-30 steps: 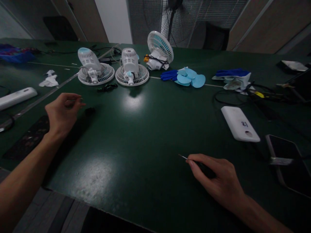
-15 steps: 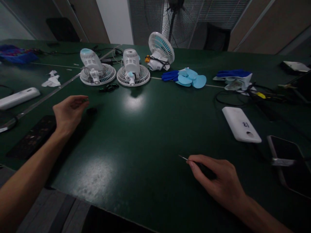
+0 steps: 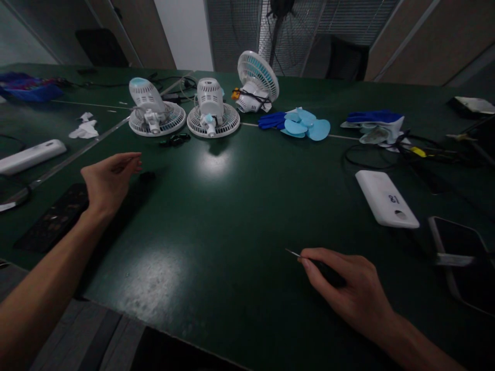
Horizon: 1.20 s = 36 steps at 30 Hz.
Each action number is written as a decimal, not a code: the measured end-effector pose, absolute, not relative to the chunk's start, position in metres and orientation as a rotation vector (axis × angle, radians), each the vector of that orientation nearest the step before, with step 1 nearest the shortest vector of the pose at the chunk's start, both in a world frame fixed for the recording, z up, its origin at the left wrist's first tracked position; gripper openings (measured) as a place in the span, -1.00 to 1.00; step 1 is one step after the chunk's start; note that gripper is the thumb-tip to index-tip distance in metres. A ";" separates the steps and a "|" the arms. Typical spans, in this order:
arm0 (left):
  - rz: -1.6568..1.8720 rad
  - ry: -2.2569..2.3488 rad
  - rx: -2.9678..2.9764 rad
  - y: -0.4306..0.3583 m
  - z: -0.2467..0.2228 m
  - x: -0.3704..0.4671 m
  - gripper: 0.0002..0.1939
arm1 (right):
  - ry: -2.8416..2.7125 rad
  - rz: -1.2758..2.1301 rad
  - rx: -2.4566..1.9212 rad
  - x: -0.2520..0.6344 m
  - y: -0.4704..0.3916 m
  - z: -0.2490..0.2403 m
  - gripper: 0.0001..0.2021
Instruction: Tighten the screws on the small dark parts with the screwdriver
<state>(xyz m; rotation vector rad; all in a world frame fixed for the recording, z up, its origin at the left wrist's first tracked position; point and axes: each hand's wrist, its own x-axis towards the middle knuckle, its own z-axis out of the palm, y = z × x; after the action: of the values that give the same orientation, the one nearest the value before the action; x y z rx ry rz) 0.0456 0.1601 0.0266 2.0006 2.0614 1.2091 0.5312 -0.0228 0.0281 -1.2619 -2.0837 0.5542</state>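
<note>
My right hand point(image 3: 353, 286) is closed around the black handle of a screwdriver point(image 3: 325, 271), whose thin metal shaft points to the upper left just over the table. On the other side, my left hand point(image 3: 108, 180) is raised above the table with thumb and fingertips pinched together. Whatever is between those fingertips is too small to make out. A small round black part point(image 3: 147, 177) lies on the table beside the left fingertips. Below and left of that hand lies a flat black tray point(image 3: 54, 219) with small pieces on it, partly covered by my wrist.
Across the green table point(image 3: 232, 206) stand two face-down white fans point(image 3: 154, 111) and a tilted fan point(image 3: 258, 77). A light-blue fan blade point(image 3: 305, 125) rests on blue gloves point(image 3: 270, 120). To the right lie a white power bank point(image 3: 386, 200), cables and a phone point(image 3: 460, 242).
Both hands have stayed nearly in place; the left fingers have shifted slightly. The whole view has drifted a little.
</note>
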 end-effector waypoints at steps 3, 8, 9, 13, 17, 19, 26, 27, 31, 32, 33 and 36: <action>1.222 2.093 2.035 0.161 0.027 0.044 -0.61 | -2.086 0.574 -1.278 0.532 -0.023 0.027 -0.87; 1.198 2.088 1.967 0.163 0.026 0.042 -0.57 | -2.079 0.575 -1.269 0.532 -0.023 0.027 -0.86; 1.191 2.093 1.953 0.163 0.025 0.042 -0.57 | -2.079 0.572 -1.264 0.532 -0.023 0.027 -0.86; 1.126 2.141 1.997 0.164 0.026 0.036 -0.58 | -2.093 0.580 -1.266 0.531 -0.022 0.030 -0.86; 1.057 2.138 2.048 0.163 0.028 0.030 -0.64 | -2.095 0.602 -1.251 0.531 -0.022 0.029 -0.84; 1.026 2.127 2.044 0.162 0.030 0.030 -0.65 | -2.097 0.604 -1.254 0.531 -0.022 0.028 -0.84; 0.943 2.129 2.101 0.157 0.033 0.038 -0.67 | -2.104 0.613 -1.252 0.532 -0.023 0.028 -0.84; 0.937 2.134 2.107 0.157 0.033 0.039 -0.67 | -2.107 0.611 -1.252 0.532 -0.023 0.028 -0.85; 0.921 2.169 2.119 0.156 0.032 0.040 -0.68 | -2.118 0.596 -1.260 0.531 -0.023 0.028 -0.86; 0.901 2.184 2.120 0.156 0.032 0.039 -0.68 | -2.121 0.600 -1.262 0.531 -0.023 0.027 -0.86; 0.872 2.193 2.119 0.156 0.031 0.039 -0.67 | -2.124 0.602 -1.261 0.532 -0.023 0.026 -0.86; 0.767 2.163 2.122 0.157 0.029 0.037 -0.65 | -2.134 0.611 -1.251 0.533 -0.023 0.024 -0.85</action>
<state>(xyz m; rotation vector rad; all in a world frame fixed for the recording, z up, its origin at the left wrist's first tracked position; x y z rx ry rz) 0.0369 0.1569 0.0290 2.1224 2.1634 0.7667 0.5330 -0.0231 0.0238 -1.2514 -2.1342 0.6107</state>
